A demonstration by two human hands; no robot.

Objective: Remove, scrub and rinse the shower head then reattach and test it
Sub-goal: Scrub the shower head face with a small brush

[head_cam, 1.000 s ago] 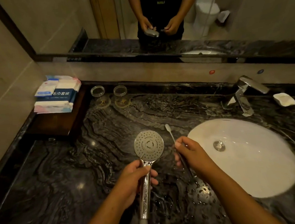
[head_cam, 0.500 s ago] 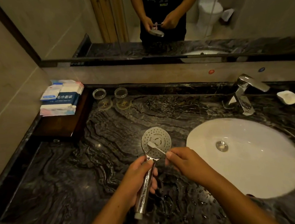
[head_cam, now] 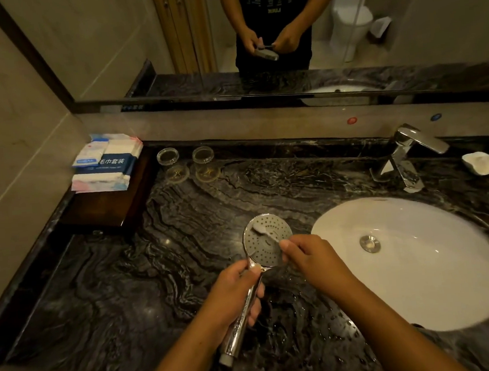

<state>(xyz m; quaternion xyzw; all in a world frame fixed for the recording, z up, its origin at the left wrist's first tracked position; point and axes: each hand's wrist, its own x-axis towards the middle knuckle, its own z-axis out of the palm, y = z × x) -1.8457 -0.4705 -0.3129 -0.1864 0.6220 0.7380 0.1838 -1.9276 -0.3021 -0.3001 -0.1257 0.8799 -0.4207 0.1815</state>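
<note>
A chrome shower head (head_cam: 264, 248), detached from its hose, is held face up over the dark marble counter (head_cam: 134, 282). My left hand (head_cam: 231, 294) grips its handle just below the round spray face. My right hand (head_cam: 310, 259) holds a white toothbrush (head_cam: 263, 232), whose bristle end rests on the upper left of the spray face. The brush's handle is mostly hidden inside my fist.
A white oval sink (head_cam: 449, 271) lies to the right, with a chrome tap (head_cam: 407, 155) and a white soap dish (head_cam: 482, 162) behind it. Two upturned glasses (head_cam: 186, 163) and a towel pack (head_cam: 107, 164) on a wooden tray stand at the back left. A mirror (head_cam: 283, 30) runs along the wall.
My right hand brought the toothbrush from beside the shower head onto its face, and the bristles have slid toward the upper left. The shower head tilted a little to the right.
</note>
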